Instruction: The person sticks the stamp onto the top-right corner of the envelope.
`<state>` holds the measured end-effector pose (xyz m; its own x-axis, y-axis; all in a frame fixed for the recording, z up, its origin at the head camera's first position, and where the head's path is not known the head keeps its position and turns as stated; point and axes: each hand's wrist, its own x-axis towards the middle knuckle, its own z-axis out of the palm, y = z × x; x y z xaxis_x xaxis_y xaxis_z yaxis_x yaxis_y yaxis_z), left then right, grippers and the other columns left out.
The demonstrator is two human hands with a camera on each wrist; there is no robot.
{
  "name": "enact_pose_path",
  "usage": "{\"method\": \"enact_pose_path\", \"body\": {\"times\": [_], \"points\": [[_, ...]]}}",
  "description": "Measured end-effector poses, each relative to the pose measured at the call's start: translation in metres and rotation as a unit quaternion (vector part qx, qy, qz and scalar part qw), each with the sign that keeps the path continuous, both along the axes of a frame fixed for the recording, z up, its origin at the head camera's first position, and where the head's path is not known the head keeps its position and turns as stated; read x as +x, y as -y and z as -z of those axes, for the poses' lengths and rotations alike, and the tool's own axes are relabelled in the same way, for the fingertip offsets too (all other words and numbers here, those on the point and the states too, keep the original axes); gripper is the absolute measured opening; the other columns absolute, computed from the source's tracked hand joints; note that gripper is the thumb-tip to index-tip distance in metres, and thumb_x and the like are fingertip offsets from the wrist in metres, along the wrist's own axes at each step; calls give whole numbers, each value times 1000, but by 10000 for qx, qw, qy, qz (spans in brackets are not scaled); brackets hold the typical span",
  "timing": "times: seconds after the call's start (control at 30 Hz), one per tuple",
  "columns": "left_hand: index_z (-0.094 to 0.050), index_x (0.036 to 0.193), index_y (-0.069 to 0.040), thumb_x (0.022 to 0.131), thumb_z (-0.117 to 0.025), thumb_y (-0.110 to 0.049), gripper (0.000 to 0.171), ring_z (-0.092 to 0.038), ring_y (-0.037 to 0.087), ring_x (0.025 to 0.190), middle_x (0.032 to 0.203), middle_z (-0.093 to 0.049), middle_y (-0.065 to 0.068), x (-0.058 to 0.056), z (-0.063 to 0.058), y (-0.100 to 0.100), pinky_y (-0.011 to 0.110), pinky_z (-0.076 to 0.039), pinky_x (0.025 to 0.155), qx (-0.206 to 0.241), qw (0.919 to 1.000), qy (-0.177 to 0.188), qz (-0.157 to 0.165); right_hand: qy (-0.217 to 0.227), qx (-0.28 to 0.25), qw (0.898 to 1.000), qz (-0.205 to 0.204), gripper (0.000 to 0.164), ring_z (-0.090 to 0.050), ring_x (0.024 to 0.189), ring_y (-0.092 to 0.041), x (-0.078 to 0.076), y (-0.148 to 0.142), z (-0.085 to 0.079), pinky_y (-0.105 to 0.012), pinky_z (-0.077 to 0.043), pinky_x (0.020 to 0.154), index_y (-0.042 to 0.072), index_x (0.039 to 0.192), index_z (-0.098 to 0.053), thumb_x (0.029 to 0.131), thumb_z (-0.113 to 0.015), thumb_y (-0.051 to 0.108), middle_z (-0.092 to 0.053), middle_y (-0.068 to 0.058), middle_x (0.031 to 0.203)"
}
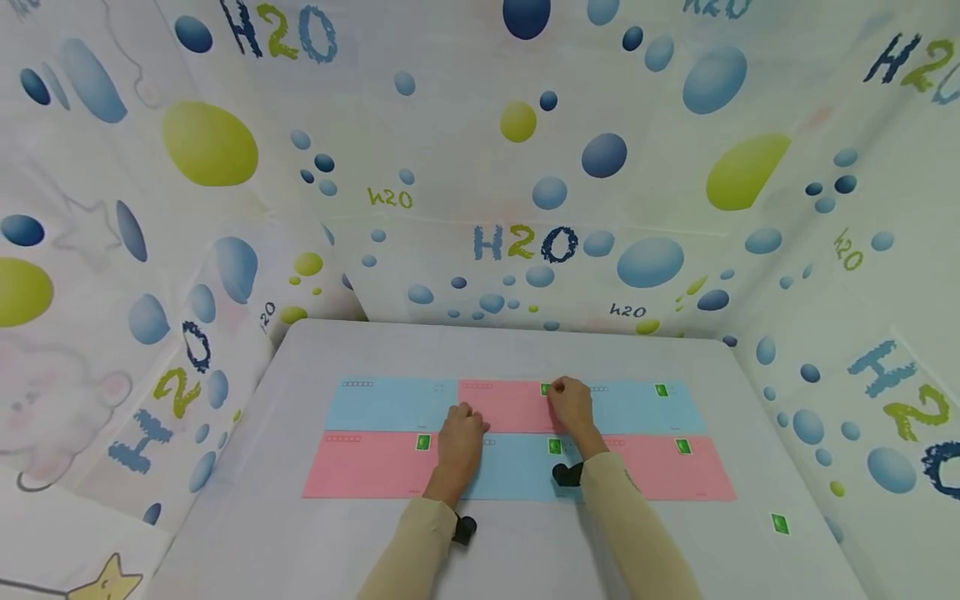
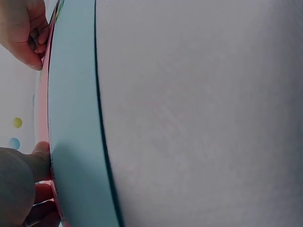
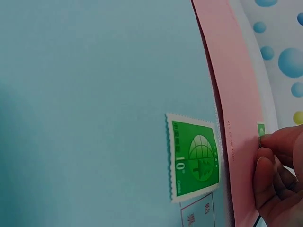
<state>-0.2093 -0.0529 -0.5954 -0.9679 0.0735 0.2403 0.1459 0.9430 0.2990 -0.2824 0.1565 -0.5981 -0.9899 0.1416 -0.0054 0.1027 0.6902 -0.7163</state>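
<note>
The pink envelope [image 1: 502,408] lies in the middle of the far row. At its upper right corner is a green stamp [image 1: 545,389], and my right hand [image 1: 573,406] pinches that stamp's edge between thumb and forefinger. The right wrist view shows the fingertips [image 3: 267,141] right at the stamp [image 3: 261,128]. My left hand [image 1: 461,437] rests on the left part of the same envelope, fingers loosely bent. Below it, the blue envelope [image 1: 510,479] carries a green stamp [image 1: 555,447], whose globe and tree print shows up close.
Beside these lie a blue envelope [image 1: 393,404] at far left, a stamped pink one [image 1: 367,471] at near left, and stamped blue [image 1: 637,412] and pink [image 1: 697,479] ones at right. A loose stamp [image 1: 781,524] lies on the white table [image 1: 247,508]. Patterned sheeting [image 1: 450,142] surrounds it.
</note>
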Motion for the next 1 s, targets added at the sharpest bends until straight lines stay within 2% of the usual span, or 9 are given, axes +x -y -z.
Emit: {"method": "enact_pose_path", "body": {"times": [0.2, 0.4, 0.6, 0.87, 1.0], "points": [[-77, 90, -5, 92, -71, -22, 18, -52, 19, 82, 88, -60, 5, 1, -1, 0, 30, -56, 73, 16, 9999, -104, 97, -150, -162, 9997, -42, 19, -61, 86, -26, 4, -4, -2, -41, -54, 78, -3, 103, -71, 96, -62, 12, -70, -18, 99], [-77, 91, -5, 94, -68, -22, 20, -57, 20, 85, 90, -63, 5, 2, 1, 1, 30, -58, 76, 49, 9998, -138, 118, -134, -400, 9991, -7, 20, -59, 87, -25, 8, -8, -8, -37, -52, 78, -2, 107, -69, 97, -60, 12, -69, -18, 100], [-77, 92, -3, 96, -65, -19, 20, -61, 23, 92, 95, -67, 7, 3, 3, 0, 32, -59, 80, 280, 9995, -69, 105, -254, -549, 9982, 31, 20, -61, 86, -25, 13, -16, -11, -36, -53, 76, 0, 109, -68, 99, -58, 14, -70, -17, 101], [-75, 89, -2, 95, -66, -16, 17, -58, 22, 89, 92, -64, 7, 5, 3, 1, 31, -58, 78, 444, 9986, -245, 160, -252, -617, 9978, -27, 22, -66, 85, -23, 18, -23, -19, -32, -55, 71, 1, 110, -68, 99, -60, 17, -71, -17, 100], [-75, 88, -3, 94, -68, -17, 17, -58, 22, 89, 92, -64, 7, 6, 2, 1, 32, -58, 78, 532, 9982, -195, 170, -384, -757, 9964, -65, 21, -69, 82, -25, 21, -25, -25, -30, -56, 67, 1, 109, -68, 99, -61, 18, -71, -16, 98]]}}
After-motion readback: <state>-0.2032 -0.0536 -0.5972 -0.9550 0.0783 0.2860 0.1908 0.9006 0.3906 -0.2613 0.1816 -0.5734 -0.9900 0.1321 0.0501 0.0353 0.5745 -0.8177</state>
